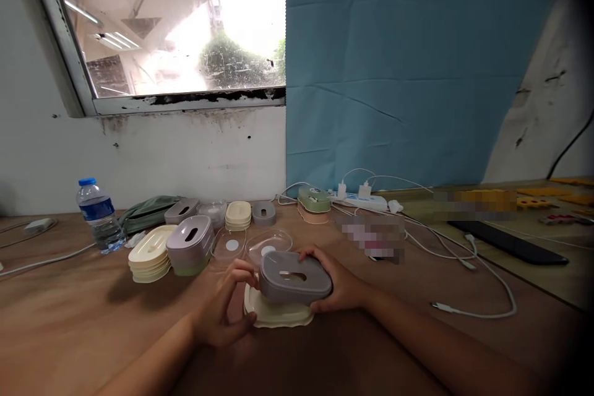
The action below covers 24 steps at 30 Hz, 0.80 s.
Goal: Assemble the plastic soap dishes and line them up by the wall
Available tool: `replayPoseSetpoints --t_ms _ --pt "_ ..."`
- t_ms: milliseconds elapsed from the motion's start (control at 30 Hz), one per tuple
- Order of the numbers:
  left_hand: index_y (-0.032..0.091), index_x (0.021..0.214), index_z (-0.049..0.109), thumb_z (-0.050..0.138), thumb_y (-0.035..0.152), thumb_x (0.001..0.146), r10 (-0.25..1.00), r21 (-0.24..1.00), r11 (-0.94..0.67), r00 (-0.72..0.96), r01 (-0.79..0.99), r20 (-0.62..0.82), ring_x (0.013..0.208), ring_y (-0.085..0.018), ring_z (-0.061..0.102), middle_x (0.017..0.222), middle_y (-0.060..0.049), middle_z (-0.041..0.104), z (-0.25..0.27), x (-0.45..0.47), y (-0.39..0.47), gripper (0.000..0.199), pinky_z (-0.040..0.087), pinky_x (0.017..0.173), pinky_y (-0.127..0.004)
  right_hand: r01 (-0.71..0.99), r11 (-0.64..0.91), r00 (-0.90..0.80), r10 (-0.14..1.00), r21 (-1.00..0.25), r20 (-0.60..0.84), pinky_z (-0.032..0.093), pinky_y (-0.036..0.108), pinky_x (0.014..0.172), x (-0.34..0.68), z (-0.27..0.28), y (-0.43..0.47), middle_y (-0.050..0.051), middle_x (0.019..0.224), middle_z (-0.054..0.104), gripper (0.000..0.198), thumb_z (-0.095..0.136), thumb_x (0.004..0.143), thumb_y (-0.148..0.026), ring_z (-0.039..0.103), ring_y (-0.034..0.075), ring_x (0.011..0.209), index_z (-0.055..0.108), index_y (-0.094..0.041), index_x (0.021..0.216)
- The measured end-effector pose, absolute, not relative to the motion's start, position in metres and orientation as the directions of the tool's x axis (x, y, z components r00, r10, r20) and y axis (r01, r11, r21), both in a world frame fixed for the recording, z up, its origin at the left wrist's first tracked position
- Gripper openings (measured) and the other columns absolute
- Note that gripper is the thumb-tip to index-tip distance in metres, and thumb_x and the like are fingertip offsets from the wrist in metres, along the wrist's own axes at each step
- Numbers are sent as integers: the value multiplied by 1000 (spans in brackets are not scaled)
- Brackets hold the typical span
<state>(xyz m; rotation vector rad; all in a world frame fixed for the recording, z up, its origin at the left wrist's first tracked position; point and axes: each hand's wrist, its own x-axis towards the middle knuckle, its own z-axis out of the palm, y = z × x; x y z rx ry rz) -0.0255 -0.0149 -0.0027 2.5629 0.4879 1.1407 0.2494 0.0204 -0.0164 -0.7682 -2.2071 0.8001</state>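
My right hand (pixel 341 281) is wrapped round the right end of a grey rounded box (pixel 294 291) with a slot in its top. The box is held tilted, just above a cream plastic lid (pixel 278 317). My left hand (pixel 227 303) is at the left end of both, its thumb at the lid's near left edge and its fingers curled at the far side. Part of the cream lid is hidden under the grey box. Behind them lie two clear lids (pixel 269 244) with round white spots.
On the left stand a stack of cream lids (pixel 151 253), a stack of lilac slotted pieces (pixel 190 244) and a water bottle (pixel 99 216). Farther back are a green box (pixel 314 198) and a power strip (pixel 366 200). White cables (pixel 487 314) run along the right.
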Motion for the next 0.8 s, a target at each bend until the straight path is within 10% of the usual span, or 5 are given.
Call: replayPoseSetpoints --t_ms 233,800 --pt "20 94 39 40 10 78 603 447 -773 304 451 737 88 -18 47 90 -6 46 -21 -31 7 19 41 78 -34 443 565 -542 787 -696 294 39 33 83 222 -14 2 5 117 44 74 78 47 -38 47 24 98 36 -24 106" --pt "18 104 49 41 10 81 688 160 -657 499 737 527 105 -18 48 97 -4 62 -28 -11 47 26 26 97 -40 460 593 -646 734 -661 210 38 35 87 224 -14 4 6 115 45 82 77 45 -36 45 25 102 34 -23 114"
